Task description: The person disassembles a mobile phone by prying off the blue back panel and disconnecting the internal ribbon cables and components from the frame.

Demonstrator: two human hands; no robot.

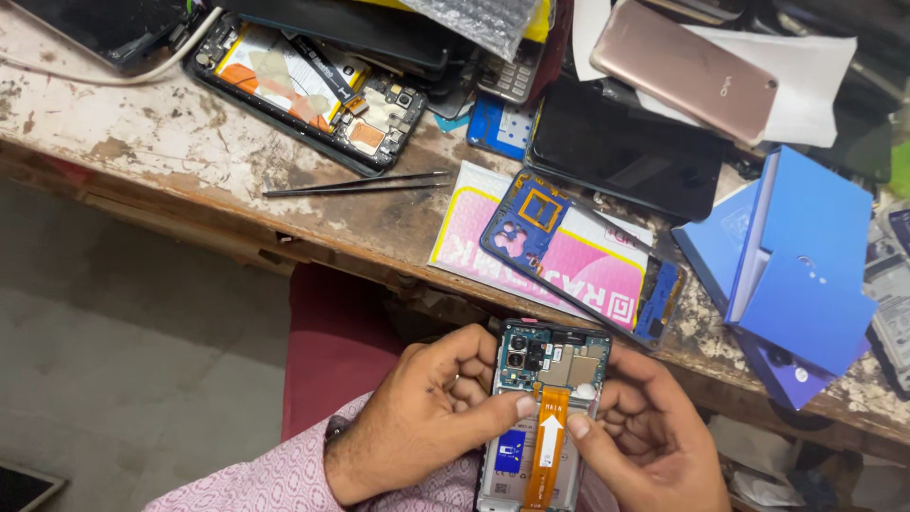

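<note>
I hold an opened phone with its back cover off, over my lap below the bench edge. Its circuit board, camera module and an orange flex cable are exposed. My left hand grips the phone's left side, thumb pressing near the top of the flex cable. My right hand supports the right side, thumb resting on the cable's right edge.
A worn wooden bench carries another opened phone, black tweezers, a blue phone frame on a pink-white packet, a dark screen, a rose-gold phone and blue boxes.
</note>
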